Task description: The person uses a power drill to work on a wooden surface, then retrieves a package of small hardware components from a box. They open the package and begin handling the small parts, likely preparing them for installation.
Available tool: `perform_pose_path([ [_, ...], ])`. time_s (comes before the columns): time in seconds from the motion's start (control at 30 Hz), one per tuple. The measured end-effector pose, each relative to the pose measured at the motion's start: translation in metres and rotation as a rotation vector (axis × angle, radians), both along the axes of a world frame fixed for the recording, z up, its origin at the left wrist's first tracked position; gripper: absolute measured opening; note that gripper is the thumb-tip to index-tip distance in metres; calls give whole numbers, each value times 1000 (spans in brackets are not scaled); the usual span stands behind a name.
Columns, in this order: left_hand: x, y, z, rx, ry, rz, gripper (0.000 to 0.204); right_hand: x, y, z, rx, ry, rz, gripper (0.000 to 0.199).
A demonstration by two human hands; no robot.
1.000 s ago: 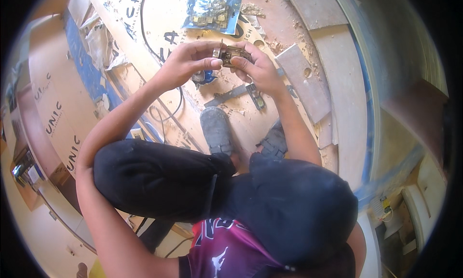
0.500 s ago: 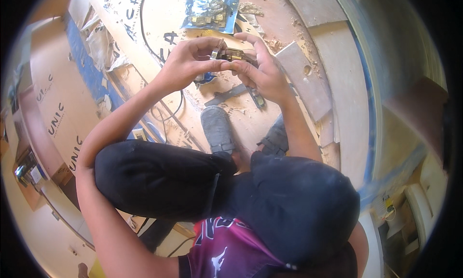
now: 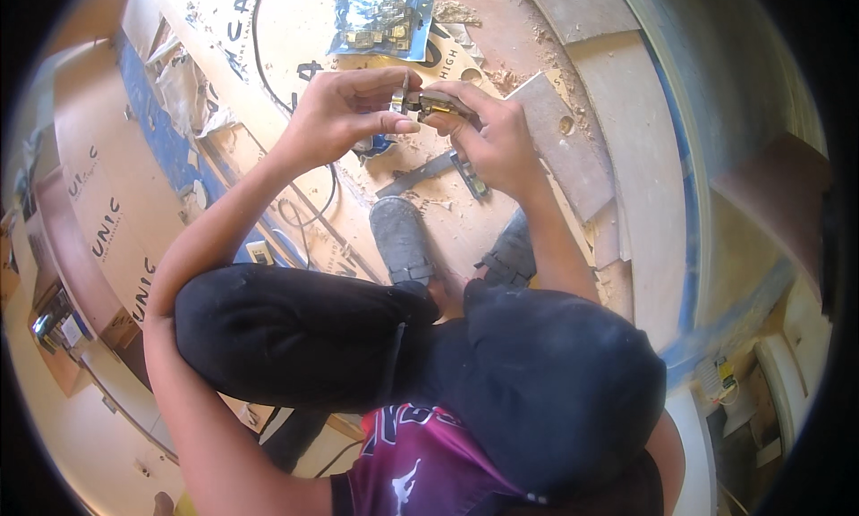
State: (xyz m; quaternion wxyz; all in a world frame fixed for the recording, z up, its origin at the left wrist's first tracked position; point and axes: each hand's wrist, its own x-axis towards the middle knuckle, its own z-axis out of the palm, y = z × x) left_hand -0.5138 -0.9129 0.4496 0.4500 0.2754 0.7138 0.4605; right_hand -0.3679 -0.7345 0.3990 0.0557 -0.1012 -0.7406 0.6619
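Around you, on a sawdust-covered wooden floor

You see a clear plastic bag of small metal parts ahead, a black cable curving on the left, a flat metal strip near your grey shoe, and a board with a round hole on the right

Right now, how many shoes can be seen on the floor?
2: a grey shoe below the left hand, and a second shoe to its right, below the right hand, partly hidden by the knee.
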Motion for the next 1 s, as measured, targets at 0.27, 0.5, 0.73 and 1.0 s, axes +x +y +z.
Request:
perform_pose_path([
  [0.27,-12,-4,6,-117,116,-54,57,7,-10,1,-76,25,-73,33],
  [0.5,-6,-13,-1,-202,368,105,44,13,-32,-11,223,136,-179,32],
  [0.73,-16,-3,-29,-196,-151,49,47,-13,64,-41,357,307,180,43],
  [1.0,-32,52,-111,-360,573,-323,41,-58,140,-97,75,122,223,40],
])
